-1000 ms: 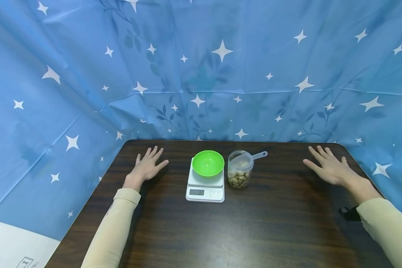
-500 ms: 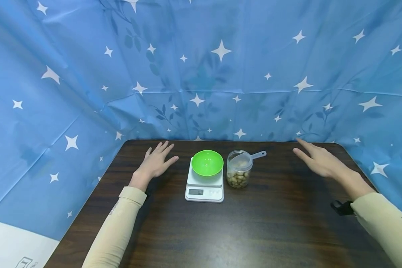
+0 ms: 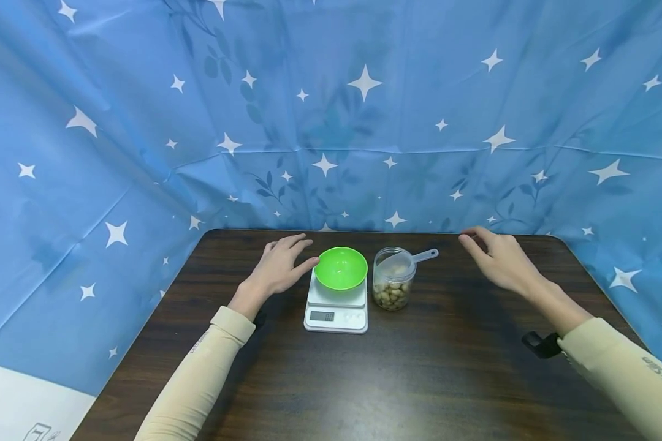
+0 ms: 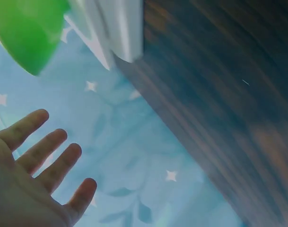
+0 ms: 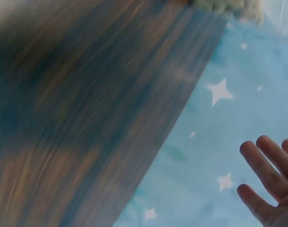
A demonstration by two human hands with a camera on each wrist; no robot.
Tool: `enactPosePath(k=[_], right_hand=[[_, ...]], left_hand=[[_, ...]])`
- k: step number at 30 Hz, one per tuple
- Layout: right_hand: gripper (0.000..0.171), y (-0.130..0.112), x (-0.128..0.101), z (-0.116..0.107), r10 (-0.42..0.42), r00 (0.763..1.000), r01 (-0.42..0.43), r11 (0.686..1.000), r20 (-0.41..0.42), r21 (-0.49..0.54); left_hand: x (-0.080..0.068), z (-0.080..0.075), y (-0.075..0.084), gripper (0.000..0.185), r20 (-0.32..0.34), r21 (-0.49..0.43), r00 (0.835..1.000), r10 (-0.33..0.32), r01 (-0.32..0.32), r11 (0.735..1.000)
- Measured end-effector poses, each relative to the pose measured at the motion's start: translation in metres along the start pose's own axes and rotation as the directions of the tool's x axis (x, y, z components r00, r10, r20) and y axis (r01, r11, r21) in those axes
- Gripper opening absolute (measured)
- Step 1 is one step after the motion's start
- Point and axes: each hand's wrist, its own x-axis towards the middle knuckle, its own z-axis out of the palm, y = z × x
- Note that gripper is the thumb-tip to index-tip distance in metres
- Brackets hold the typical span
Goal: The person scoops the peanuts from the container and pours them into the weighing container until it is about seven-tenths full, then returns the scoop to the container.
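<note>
- The two sleeves (image 3: 198,367) come in from the near edge of the dark wood-grain tabletop (image 3: 364,380), one on each side; a small black object (image 3: 540,345) sits by the right sleeve's cuff, too small to identify.
- A white kitchen scale (image 3: 336,309) stands in the middle of the tabletop with its display facing the person, and a green bowl (image 3: 341,268) sits on its platform.
- The left hand (image 3: 281,267) hovers just beside the bowl's left rim with fingers straight and slightly spread, holding nothing; the left wrist view shows the same open palm with the bowl and scale edge above it.
- Just right of the scale stands a clear jar (image 3: 394,278) partly filled with pale nuts, with a clear plastic scoop (image 3: 414,257) resting in its mouth, handle pointing right.
- The right hand (image 3: 499,260) hangs near the scoop handle but apart from it, fingers relaxed and lightly bent, empty.
- My judgement: to work cleanly here, steady the bowl lightly without pressing on the scale, and take the scoop by its handle so the jar does not tip.
- Behind the tabletop, a blue curtain (image 3: 331,110) with white stars and leaf prints closes off the room.
</note>
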Motion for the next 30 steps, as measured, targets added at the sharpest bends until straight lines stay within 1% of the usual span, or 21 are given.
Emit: enactPosePath(k=[2, 4, 8, 11, 14, 17, 22, 25, 28, 30], right_hand=[[0.044, -0.010, 0.001, 0.005, -0.009, 0.999, 0.009, 1.000, -0.031, 0.029], [0.042, -0.021, 0.001, 0.009, -0.007, 0.999, 0.010, 0.998, -0.046, 0.058], [0.046, -0.040, 0.001, 0.018, 0.020, 0.999, -0.015, 0.994, -0.041, 0.108], [0.050, -0.052, 0.001, 0.023, 0.052, 0.998, -0.047, 0.991, -0.034, 0.125], [0.051, -0.059, 0.001, 0.029, 0.083, 0.995, -0.076, 0.988, -0.050, 0.132], [0.049, -0.063, 0.001, 0.036, 0.095, 0.992, -0.084, 0.989, -0.086, 0.124], [0.048, -0.064, -0.001, 0.046, 0.109, 0.984, -0.096, 0.991, -0.140, 0.095], [0.041, -0.064, -0.002, 0.053, 0.091, 0.979, -0.070, 0.990, -0.183, 0.118], [0.027, -0.063, -0.002, 0.062, 0.034, 0.968, 0.007, 0.987, -0.248, 0.162], [0.018, -0.063, 0.000, 0.066, -0.003, 0.955, 0.060, 0.981, -0.295, 0.185]], left_hand=[[0.002, 0.000, 0.008, 0.063, -0.026, -0.016, 0.999, 0.026, -0.027, 1.000], [0.003, -0.001, 0.017, 0.061, -0.053, -0.036, 0.997, 0.050, -0.052, 0.998], [0.006, 0.000, 0.035, 0.060, -0.087, -0.084, 0.993, 0.078, -0.086, 0.993], [0.007, 0.002, 0.051, 0.060, -0.099, -0.120, 0.991, 0.092, -0.103, 0.987], [0.009, 0.008, 0.067, 0.060, -0.103, -0.137, 0.989, 0.110, -0.124, 0.983], [0.012, 0.015, 0.083, 0.063, -0.095, -0.137, 0.987, 0.131, -0.143, 0.980], [0.019, 0.024, 0.106, 0.074, -0.058, -0.157, 0.986, 0.155, -0.162, 0.974], [0.024, 0.029, 0.116, 0.082, -0.035, -0.171, 0.989, 0.147, -0.151, 0.974], [0.027, 0.034, 0.123, 0.089, -0.028, -0.187, 0.991, 0.129, -0.132, 0.973], [0.029, 0.037, 0.126, 0.093, -0.032, -0.188, 0.992, 0.119, -0.122, 0.974]])
